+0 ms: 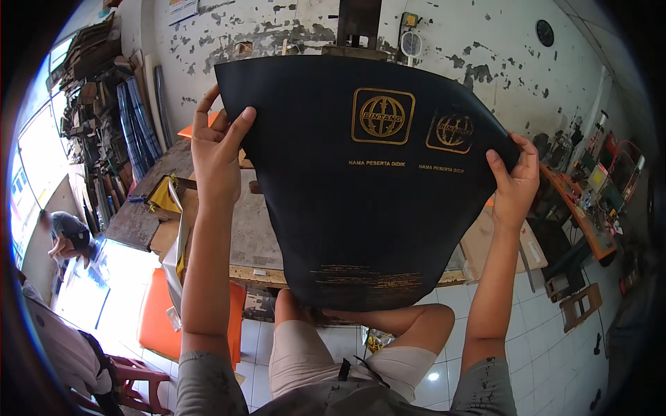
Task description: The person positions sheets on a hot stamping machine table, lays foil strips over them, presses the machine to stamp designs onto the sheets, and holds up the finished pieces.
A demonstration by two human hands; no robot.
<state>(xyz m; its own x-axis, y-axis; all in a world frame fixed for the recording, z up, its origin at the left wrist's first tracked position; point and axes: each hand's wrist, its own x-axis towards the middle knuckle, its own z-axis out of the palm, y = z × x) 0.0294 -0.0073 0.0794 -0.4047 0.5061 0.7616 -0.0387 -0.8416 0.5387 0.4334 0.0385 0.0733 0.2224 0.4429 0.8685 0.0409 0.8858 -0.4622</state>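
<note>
A large black sheet (326, 208) with gold printing hangs spread between my hands, in front of my lap. Two square gold emblems reading "BINTANG" are stamped on its upper right part, with "NAMA PESERTA DIDIK" under each. Small lines of gold text run along its lower edge. My left hand (218, 142) pinches the upper left edge, thumb in front. On the right edge, my right hand (515, 172) grips the sheet with its thumb on the printed side. The sheet hides most of the worktable and the lower part of a machine behind it.
Behind the sheet stands a wooden worktable (257, 216) with a dark machine column (358, 24) at the back. An orange stack (156, 315) lies at the left by a cardboard box (165, 236). A tool-covered bench (583, 215) is at right. Two other people are at far left.
</note>
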